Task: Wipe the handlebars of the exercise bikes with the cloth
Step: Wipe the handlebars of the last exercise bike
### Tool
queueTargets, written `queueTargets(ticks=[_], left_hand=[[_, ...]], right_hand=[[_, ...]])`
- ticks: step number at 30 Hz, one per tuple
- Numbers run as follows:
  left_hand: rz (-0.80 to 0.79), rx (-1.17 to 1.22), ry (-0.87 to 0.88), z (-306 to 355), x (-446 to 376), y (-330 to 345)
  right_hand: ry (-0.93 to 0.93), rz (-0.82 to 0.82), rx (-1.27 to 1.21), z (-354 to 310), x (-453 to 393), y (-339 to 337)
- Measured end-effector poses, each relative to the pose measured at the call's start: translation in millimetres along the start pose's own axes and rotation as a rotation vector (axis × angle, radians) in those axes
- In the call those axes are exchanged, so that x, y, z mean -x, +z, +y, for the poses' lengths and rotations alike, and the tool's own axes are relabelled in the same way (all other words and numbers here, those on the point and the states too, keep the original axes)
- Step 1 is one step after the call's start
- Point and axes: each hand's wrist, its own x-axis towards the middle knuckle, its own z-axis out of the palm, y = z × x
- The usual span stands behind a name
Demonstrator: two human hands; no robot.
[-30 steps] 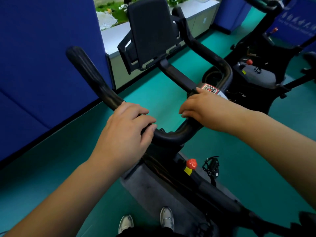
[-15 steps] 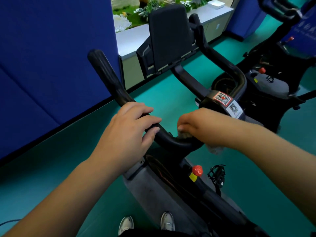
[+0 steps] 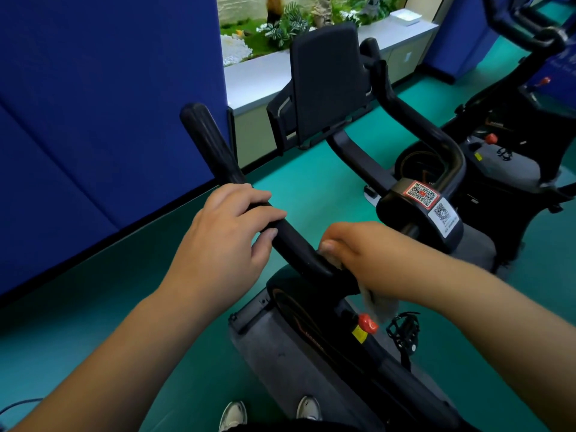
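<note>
Sliding leftward from the QR-labelled hub (image 3: pixel 419 210), the right hand (image 3: pixel 371 254) is pressing the cloth (image 3: pixel 378 302) around the handlebar (image 3: pixel 290 241), fingers curled; the left hand (image 3: pixel 224 241) is gripping the bar alongside.

Handlebar (image 3: pixel 293 244): left hand (image 3: pixel 224 235) left, right hand (image 3: pixel 371 257) right.
Cloth (image 3: pixel 378 302): under right hand.
Tablet holder (image 3: pixel 327 82): behind handlebar.
Second bike (image 3: pixel 511 135): far right.

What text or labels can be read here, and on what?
No words or numbers can be read.
Red QR sticker, on the handlebar hub: code only.
White QR sticker, same hub: small print too blurred.
Yellow label, on the frame below the red knob: unreadable.
</note>
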Motion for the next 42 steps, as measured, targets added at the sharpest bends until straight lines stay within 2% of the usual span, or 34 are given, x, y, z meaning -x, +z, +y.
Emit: queueTargets(ticks=[6, 9, 11, 13, 16, 23, 26, 28, 31, 33, 35, 38, 42], left_hand=[[-0.003, 0.022, -0.007, 0.4, -1.5, -4.3], [0.053, 0.148, -0.06, 10.0, -2.7, -16.1], [0.118, 0.284, -0.09, 20.7, -3.8, -27.1], [0.152, 0.368, -0.078, 30.2, -5.3, -36.3], [0.123, 0.372, -0.033, 34.0, -5.9, -45.4], [0.022, 0.264, -0.066, 20.6, 9.8, -66.5], [0.001, 0.221, -0.147, 10.2, 20.0, -74.7], [0.042, 0.224, -0.196, 2.4, 26.1, -81.8], [0.164, 0.22, -0.244, -7.7, 34.0, -90.7], [0.266, 0.165, -0.231, -7.8, 40.5, -91.3], [0.369, 0.105, -0.184, -5.2, 47.2, -85.4], [0.457, 0.064, -0.133, -8.5, 56.0, -67.4], [0.475, 0.113, -0.193, -17.4, 61.0, -58.8]], right_hand=[[0.097, 0.254, -0.474, -6.9, -17.7, 6.8], [0.003, 0.43, -0.594, -5.1, -9.1, -2.7], [-0.094, 0.475, -0.653, -12.1, -5.6, -4.8], [-0.19, 0.471, -0.711, -23.0, -4.4, -2.7], [-0.275, 0.449, -0.777, -38.9, -5.8, 0.0], [-0.31, 0.311, -0.938, -58.7, -11.7, 18.1], [-0.267, 0.179, -0.92, -62.8, -8.5, 26.2], [-0.246, 0.151, -0.785, -69.1, -4.9, 30.6], [-0.217, 0.302, -0.471, -84.1, -3.8, 35.7], [-0.205, 0.435, -0.423, -92.8, -9.2, 40.4], [-0.141, 0.441, -0.653, -100.3, -16.7, 42.5], [-0.069, 0.23, -1.101, -107.8, -24.2, 44.5], [-0.103, 0.04, -1.322, -105.9, -25.4, 51.5]])
